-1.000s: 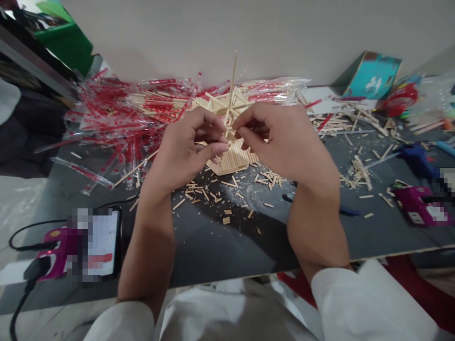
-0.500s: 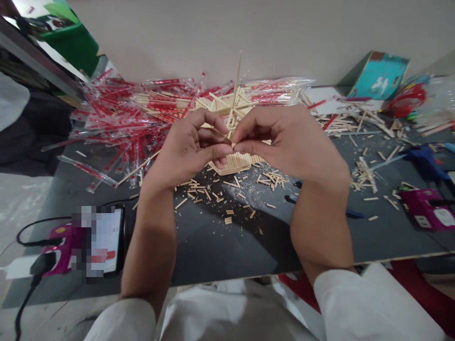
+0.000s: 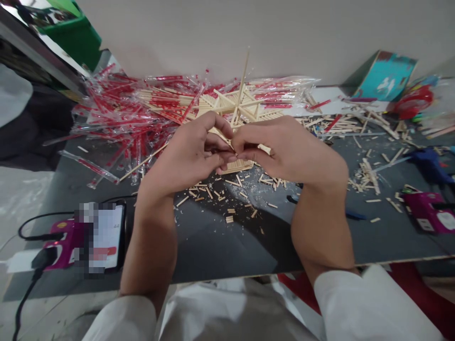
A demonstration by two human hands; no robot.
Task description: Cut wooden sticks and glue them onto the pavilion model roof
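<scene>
My left hand point(image 3: 190, 154) and my right hand point(image 3: 287, 149) meet fingertip to fingertip above the dark table point(image 3: 213, 241). Both are pinched closed on something small between the fingertips; I cannot make out what. Right behind them stands a model built of pale wooden sticks point(image 3: 236, 106), with one thin stick pointing upward from its middle. Its flat slatted base shows just under my fingers. Cut stick scraps point(image 3: 227, 196) and sawdust lie scattered on the table below my hands.
A heap of chopsticks in red and clear wrappers point(image 3: 142, 106) fills the back left. A phone point(image 3: 103, 237) on a cable lies front left. More stick offcuts point(image 3: 366, 173), a blue tool point(image 3: 428, 161), a magenta box point(image 3: 428, 213) and a teal box point(image 3: 384, 78) sit to the right.
My two hands have closed together, fingertips now touching, and sunk a little towards the model's base. The view has shifted slightly.
</scene>
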